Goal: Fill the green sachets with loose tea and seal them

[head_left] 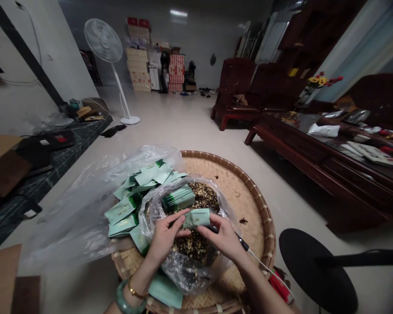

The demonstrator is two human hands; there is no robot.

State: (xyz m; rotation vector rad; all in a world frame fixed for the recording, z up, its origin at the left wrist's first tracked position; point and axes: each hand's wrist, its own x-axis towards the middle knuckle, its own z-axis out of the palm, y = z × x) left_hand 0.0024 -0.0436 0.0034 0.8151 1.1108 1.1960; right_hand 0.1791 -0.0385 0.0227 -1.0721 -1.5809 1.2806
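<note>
While my left hand [166, 235] and right hand [225, 237] hold the green packet [198, 217], I should pinch gently and keep it level.

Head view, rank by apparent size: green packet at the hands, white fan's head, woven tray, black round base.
1. Woven tray
2. Black round base
3. White fan's head
4. Green packet

Apparent size only; the fan stands farther off.
</note>
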